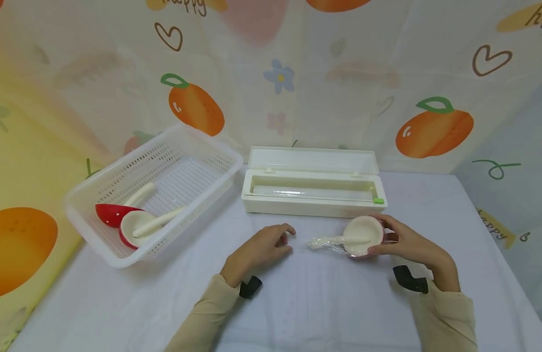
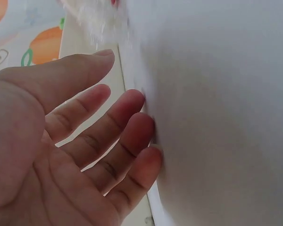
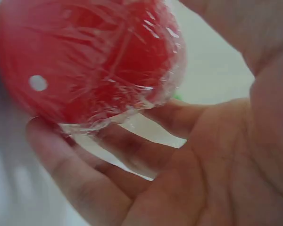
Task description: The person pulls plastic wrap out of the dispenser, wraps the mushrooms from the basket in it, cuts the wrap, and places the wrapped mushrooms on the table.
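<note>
My right hand [image 1: 412, 242] grips the bowl of a ladle [image 1: 362, 232], thumb and fingers around its right side. The ladle is cream inside, with its handle pointing left. In the right wrist view its red bowl [image 3: 85, 61], with a white dot, is covered in wrinkled clear cling film [image 3: 132, 84]. Loose film bunches around the handle [image 1: 326, 242]. Left of the handle end, my left hand [image 1: 258, 247] holds nothing, its fingers apart and slightly bent. In the left wrist view its fingertips [image 2: 148, 162] are right at the white tablecloth.
Behind the hands stands a long cream cling film box [image 1: 315, 208], lid raised, a clear roll [image 1: 293, 191] inside and a green slider [image 1: 378, 200] at its right. A white perforated basket [image 1: 227, 171] at left holds a red ladle [image 1: 114, 213] and a cream-faced ladle [image 1: 132, 225].
</note>
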Motion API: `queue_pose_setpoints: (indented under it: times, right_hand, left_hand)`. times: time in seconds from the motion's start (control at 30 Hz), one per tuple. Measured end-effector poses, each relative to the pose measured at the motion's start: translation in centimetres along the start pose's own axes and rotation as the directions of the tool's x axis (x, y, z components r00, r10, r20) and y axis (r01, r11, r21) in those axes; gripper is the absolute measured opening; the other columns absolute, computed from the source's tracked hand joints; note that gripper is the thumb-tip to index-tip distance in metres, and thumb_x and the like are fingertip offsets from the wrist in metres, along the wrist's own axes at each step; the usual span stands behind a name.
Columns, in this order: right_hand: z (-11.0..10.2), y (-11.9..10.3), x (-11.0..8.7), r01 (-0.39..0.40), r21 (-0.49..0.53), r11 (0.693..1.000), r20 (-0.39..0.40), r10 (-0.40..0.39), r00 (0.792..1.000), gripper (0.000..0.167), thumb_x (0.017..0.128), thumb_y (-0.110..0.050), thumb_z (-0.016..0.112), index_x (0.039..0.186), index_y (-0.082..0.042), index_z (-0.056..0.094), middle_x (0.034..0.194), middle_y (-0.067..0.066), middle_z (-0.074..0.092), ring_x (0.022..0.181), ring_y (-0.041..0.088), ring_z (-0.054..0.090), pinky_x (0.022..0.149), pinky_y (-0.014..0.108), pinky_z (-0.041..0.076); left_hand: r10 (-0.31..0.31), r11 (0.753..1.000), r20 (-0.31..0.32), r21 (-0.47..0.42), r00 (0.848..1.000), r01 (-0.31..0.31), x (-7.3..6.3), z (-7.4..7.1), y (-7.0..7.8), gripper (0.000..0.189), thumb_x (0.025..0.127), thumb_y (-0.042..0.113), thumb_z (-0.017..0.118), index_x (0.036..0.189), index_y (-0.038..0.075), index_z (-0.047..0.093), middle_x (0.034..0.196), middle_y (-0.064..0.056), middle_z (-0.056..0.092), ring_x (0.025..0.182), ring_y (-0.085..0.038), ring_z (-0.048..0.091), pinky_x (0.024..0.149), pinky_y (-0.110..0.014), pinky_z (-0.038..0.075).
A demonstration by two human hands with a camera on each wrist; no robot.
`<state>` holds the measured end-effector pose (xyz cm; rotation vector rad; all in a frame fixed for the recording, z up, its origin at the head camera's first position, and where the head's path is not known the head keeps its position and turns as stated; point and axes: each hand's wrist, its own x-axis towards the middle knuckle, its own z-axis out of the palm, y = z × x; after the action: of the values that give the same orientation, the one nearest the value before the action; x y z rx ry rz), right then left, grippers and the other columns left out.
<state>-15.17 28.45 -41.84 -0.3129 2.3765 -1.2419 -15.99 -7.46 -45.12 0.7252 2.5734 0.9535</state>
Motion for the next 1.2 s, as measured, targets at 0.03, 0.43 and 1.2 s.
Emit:
queue_pose_setpoints:
  times: [0.03, 0.43, 1.2]
  right_hand:
    - [-0.4, 0.2, -0.3, -0.017, -0.012, 1.000, -0.009, 0.017, 1.000, 0.083, 0.086, -0.026, 0.077, 0.151, -0.010, 0.029, 0.133, 0.015, 0.049, 0.107, 0.024, 0.057, 0.082, 0.025, 0.051]
    - [-4.1, 3.2, -2.8, -0.238, -0.036, 0.971, -0.221, 0.225, 0.949, 0.100, 0.094, -0.040, 0.065, 0.158, -0.003, -0.002, 0.153, 0.036, 0.019, 0.130, 0.054, 0.035, 0.101, 0.071, 0.037]
    - [-4.3, 5.6, -2.5, -0.254, 0.016, 0.967, -0.648, 0.204, 0.734, 0.073, 0.102, -0.033, 0.049, 0.158, -0.003, 0.012, 0.162, 0.028, 0.016, 0.144, 0.052, 0.025, 0.117, 0.056, 0.027]
  left_hand:
    - [-0.001, 1.000, -0.001, 0.001, 1.000, 0.001, 0.0, -0.1, -0.1, 0.032, 0.093, 0.014, 0.067, 0.124, 0.011, 0.060, 0.093, 0.000, 0.062, 0.085, -0.013, 0.056, 0.082, -0.030, 0.048]
    - [0.001, 1.000, -0.020, -0.003, 1.000, -0.001, -0.1, -0.9, -0.5, 0.031, 0.093, 0.012, 0.066, 0.124, 0.008, 0.060, 0.093, -0.002, 0.065, 0.084, -0.013, 0.058, 0.082, -0.032, 0.049]
    - [0.067, 0.993, -0.365, 0.115, 0.928, -0.027, -0.3, -3.3, -0.6, 0.029, 0.092, 0.009, 0.069, 0.121, 0.009, 0.064, 0.104, -0.008, 0.067, 0.098, -0.024, 0.061, 0.086, -0.038, 0.052]
